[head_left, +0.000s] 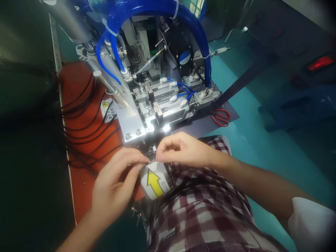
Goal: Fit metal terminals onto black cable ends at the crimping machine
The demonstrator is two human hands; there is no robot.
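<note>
At the front of a metal machine, my two hands meet with their fingertips a short gap apart. My left hand is closed in a pinch, thumb against forefinger, at one end of a thin reddish wire. The fingers of my right hand are curled and pinched at the wire's other end. Fingertips hide most of the wire. Just below it is a white label with a yellow arrow. The machine's metal clamps and slides stand right behind my hands.
Several black cables run over the orange tabletop at left. A thick blue hose arches above the machine. Red-handled cutters lie on the dark plate at right. Copper-tipped wire ends hang below the table edge near my checked apron.
</note>
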